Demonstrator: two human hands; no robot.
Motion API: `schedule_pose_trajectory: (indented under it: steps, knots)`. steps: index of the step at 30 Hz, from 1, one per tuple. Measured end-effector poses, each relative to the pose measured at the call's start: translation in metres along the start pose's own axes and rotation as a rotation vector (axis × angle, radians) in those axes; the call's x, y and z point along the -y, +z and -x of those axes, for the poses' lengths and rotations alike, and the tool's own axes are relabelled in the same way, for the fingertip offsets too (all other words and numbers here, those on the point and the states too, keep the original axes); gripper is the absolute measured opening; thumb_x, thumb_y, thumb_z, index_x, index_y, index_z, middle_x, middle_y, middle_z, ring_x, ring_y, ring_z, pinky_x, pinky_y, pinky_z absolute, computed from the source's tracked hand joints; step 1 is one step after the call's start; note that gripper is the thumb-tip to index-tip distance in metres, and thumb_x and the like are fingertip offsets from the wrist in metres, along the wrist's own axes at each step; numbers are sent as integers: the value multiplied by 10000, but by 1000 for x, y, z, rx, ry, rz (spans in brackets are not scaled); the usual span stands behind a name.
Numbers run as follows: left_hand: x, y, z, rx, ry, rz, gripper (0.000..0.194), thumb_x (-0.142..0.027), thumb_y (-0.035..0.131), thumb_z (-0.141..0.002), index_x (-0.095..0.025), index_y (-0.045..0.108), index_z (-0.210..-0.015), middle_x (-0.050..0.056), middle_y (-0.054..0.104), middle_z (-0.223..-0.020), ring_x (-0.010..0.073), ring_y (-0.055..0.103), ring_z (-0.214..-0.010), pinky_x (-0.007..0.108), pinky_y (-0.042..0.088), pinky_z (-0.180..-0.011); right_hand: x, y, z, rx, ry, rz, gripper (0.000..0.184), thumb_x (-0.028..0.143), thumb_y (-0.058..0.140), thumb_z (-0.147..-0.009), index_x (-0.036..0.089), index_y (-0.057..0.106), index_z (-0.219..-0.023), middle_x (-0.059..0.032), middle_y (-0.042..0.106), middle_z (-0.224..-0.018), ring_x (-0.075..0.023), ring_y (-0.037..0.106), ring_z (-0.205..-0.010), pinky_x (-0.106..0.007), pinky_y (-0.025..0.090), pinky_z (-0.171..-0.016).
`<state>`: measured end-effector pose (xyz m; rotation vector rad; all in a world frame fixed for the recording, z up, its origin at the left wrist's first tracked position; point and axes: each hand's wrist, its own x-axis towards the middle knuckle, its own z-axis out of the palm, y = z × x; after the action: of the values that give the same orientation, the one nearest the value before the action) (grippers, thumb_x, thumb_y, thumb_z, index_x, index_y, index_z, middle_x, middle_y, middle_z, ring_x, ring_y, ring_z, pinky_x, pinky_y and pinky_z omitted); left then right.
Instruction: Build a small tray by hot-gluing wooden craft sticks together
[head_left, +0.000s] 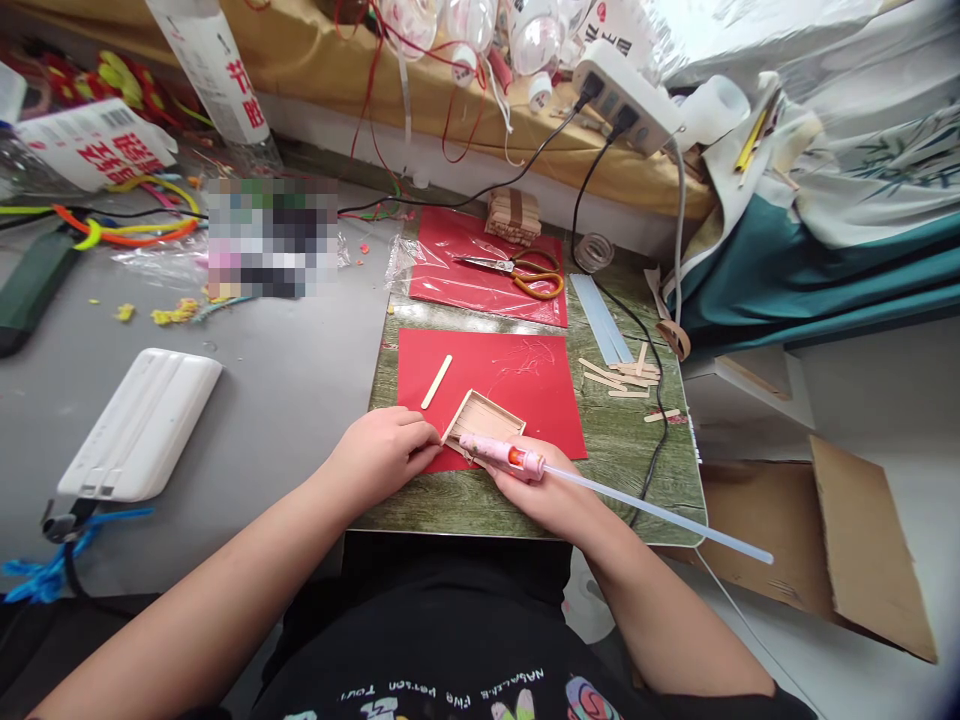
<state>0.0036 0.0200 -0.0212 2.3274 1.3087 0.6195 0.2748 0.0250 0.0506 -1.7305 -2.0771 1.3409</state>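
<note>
A small open box of craft sticks (491, 415) lies on a red sheet (517, 365), its low walls standing along the edges. My left hand (390, 450) is closed, the fingertips pinching the box's left front corner. In my right hand (544, 495) is a pink hot glue gun (495, 452), held over the front of the box with its nozzle towards the left. A long clear glue stick (660, 510) juts out of its back to the right. The nozzle tip is hard to make out. One loose craft stick (436, 382) lies behind the left hand.
Scissors (517, 268) and a craft-stick bundle (514, 215) rest on a wrapped red pack (450, 255). Glue sticks (600, 318) and loose craft sticks (630, 375) lie at right, near a black cable (637, 320). A white power bank (142, 425) sits at left.
</note>
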Motion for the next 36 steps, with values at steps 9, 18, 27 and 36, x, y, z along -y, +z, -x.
schedule_pose_trajectory:
  steps: [9,18,27,36]
  knots:
    - [0,0,0,0,-4,4,238,-316,593,-1036,-219,682,-838,25,688,-811,172,637,-771,303,479,-680,-3,-2,-3,-10,-17,-23,250,465,645,-977,234,686,-892,-12,662,-773,-197,602,-712,-308,455,-645]
    - [-1,-1,0,4,-11,9,226,-317,601,-1035,-219,679,-846,13,688,-816,170,631,-776,306,466,-681,-4,-2,-4,-29,-20,-46,171,408,693,-942,246,744,-930,-24,693,-765,-232,656,-753,-328,501,-674]
    - [-1,-1,-1,12,-8,8,226,-316,607,-1034,-216,683,-846,15,692,-817,173,628,-777,305,461,-687,1,-6,-5,-19,-52,-88,277,345,678,-930,275,799,-1169,-44,799,-949,-260,737,-931,-366,594,-833]
    - [-1,-3,-2,19,-9,7,226,-311,604,-1036,-212,681,-848,14,689,-814,172,624,-777,306,457,-691,-1,-6,-6,-22,-36,-53,229,364,677,-947,255,805,-1103,-43,803,-929,-268,750,-938,-366,607,-843]
